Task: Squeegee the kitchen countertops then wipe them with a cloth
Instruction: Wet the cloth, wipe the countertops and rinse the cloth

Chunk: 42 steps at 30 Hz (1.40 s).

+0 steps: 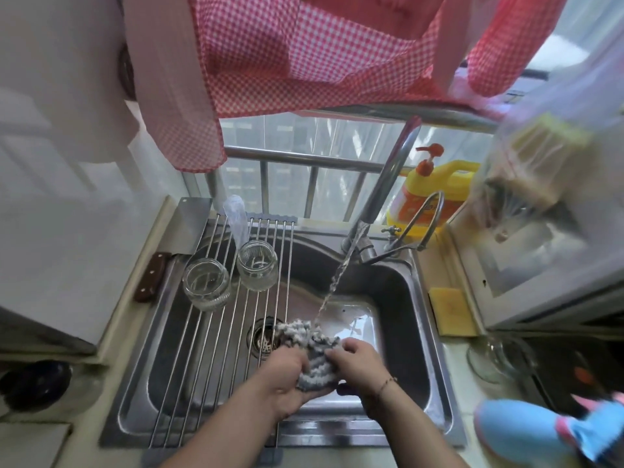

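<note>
A grey and white striped cloth [305, 339] is bunched up over the steel sink [395, 298]. My left hand [285, 376] grips its near left side and my right hand [358, 361] grips its right side. Water runs from the tap [388, 177] in a thin stream onto the far end of the cloth. No squeegee can be made out. The pale countertop [87, 437] shows at the lower left and beside the sink.
A roll-up wire rack [216, 332] covers the sink's left half with two glass jars [206, 283] on it. A cleaver [152, 275] lies at the left. A yellow sponge [450, 310], detergent bottle [432, 194], glass bowl [496, 358] and blue item [526, 430] are at the right.
</note>
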Each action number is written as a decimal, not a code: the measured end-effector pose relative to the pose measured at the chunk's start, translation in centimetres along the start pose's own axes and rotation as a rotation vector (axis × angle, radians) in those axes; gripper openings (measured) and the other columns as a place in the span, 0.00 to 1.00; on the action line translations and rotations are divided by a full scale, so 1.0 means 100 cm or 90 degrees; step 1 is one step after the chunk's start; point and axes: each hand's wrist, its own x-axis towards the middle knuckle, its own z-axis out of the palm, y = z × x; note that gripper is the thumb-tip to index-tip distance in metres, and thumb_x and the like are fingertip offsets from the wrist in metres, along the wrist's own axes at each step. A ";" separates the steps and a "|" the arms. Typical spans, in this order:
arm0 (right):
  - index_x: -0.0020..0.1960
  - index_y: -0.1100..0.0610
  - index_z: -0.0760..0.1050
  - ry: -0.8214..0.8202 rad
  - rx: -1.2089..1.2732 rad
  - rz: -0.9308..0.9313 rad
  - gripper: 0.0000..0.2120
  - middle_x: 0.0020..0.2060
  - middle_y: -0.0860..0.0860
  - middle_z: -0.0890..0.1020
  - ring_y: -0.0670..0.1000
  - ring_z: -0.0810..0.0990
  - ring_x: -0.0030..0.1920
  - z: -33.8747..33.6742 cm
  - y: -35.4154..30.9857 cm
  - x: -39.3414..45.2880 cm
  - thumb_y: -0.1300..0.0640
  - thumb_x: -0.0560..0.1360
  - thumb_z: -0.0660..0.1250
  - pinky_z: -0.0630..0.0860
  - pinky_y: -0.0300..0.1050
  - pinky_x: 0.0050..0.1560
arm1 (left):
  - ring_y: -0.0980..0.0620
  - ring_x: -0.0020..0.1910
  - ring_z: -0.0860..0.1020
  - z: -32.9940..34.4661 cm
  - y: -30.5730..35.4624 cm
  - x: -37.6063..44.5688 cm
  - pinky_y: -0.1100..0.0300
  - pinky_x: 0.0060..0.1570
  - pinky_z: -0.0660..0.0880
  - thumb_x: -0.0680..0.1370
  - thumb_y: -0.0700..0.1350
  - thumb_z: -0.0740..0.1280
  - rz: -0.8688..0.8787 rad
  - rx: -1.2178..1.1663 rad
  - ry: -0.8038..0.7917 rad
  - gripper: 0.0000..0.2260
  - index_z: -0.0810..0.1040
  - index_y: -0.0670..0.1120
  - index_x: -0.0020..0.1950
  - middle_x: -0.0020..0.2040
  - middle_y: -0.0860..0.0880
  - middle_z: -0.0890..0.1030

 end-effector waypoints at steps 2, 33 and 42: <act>0.35 0.53 0.69 0.063 -0.128 -0.085 0.11 0.30 0.48 0.75 0.47 0.74 0.32 0.006 -0.005 -0.004 0.57 0.72 0.69 0.72 0.42 0.34 | 0.39 0.42 0.81 0.003 -0.001 0.005 0.45 0.40 0.81 0.75 0.27 0.49 -0.016 0.023 0.046 0.18 0.77 0.36 0.50 0.39 0.37 0.83; 0.49 0.46 0.81 0.166 -0.154 -0.302 0.09 0.40 0.40 0.85 0.37 0.81 0.45 -0.042 0.023 -0.018 0.59 0.73 0.72 0.77 0.30 0.43 | 0.52 0.26 0.73 0.022 0.024 0.056 0.63 0.23 0.75 0.80 0.49 0.59 -0.114 -0.338 -0.003 0.13 0.72 0.38 0.48 0.35 0.44 0.73; 0.61 0.54 0.77 0.281 0.020 -0.207 0.15 0.48 0.47 0.83 0.50 0.82 0.52 -0.101 -0.033 0.050 0.60 0.75 0.70 0.79 0.55 0.58 | 0.50 0.33 0.74 0.016 0.024 0.058 0.60 0.27 0.77 0.79 0.49 0.61 -0.057 -0.408 -0.002 0.13 0.73 0.38 0.53 0.39 0.42 0.75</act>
